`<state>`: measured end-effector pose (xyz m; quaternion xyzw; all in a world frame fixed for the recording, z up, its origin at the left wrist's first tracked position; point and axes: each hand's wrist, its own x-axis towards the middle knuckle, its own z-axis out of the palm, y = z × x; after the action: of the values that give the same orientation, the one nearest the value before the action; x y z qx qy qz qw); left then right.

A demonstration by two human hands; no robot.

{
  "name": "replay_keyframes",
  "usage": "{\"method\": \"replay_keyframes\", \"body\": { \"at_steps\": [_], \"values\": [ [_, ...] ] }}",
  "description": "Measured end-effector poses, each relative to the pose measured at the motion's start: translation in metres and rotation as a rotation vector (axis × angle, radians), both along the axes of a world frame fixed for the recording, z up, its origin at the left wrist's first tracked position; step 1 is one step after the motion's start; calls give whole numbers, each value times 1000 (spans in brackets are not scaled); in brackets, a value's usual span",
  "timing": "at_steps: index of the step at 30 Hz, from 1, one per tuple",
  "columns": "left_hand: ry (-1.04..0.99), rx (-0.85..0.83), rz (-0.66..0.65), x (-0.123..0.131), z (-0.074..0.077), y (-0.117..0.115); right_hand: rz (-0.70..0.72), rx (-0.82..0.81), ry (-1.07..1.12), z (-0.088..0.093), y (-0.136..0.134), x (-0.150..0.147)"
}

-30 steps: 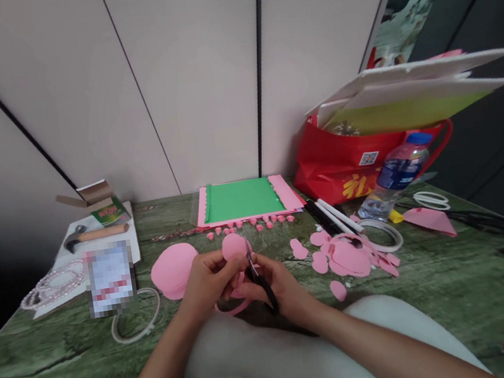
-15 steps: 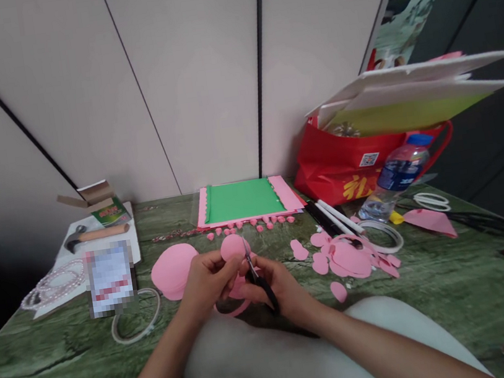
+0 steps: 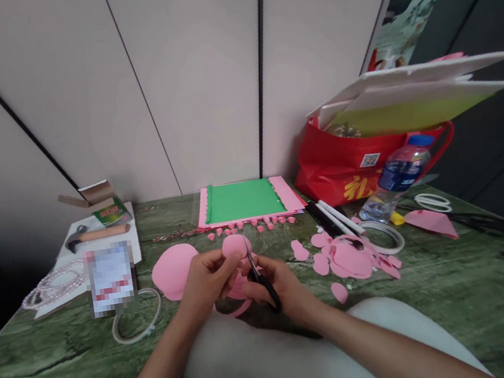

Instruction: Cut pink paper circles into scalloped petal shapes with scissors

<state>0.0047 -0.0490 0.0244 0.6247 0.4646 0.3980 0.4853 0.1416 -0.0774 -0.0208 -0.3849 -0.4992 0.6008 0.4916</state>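
Note:
Pinched between the fingers of my left hand is a pink paper piece with a rounded top edge. My right hand is closed round black-handled scissors, their blades pointing up at the paper's right edge. Whether the blades are parted I cannot tell. Below the hands hangs or lies more curved pink paper, partly hidden by my fingers. A stack of pink paper circles lies just left of my left hand. Loose pink cutouts are heaped to the right of my right hand.
Green sheet on pink paper lies at the back, small pink rolls before it. Right: a red bag, water bottle, tape roll. Left: a hammer, opened box, bead strands, another tape roll.
Hardly anything differs. The view has shifted very slightly, and both hands keep the paper and scissors in nearly the same pose.

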Motion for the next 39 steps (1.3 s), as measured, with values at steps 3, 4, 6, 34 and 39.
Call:
{"method": "replay_keyframes", "body": {
  "at_steps": [3, 4, 6, 34, 39],
  "values": [
    [-18, 3, 5, 0, 0, 1, -6, -12, -19, 0, 0, 0],
    [-25, 1, 8, -1, -1, 1, -7, -13, -17, 0, 0, 0],
    [-36, 0, 11, -1, -1, 2, -8, -14, -19, 0, 1, -1],
    [5, 92, 15, 0, -5, 2, 10, -19, -62, 1, -2, -2],
    [-14, 46, 30, -1, -1, 0, 44, -19, -75, -1, -2, -3]
  ]
}}
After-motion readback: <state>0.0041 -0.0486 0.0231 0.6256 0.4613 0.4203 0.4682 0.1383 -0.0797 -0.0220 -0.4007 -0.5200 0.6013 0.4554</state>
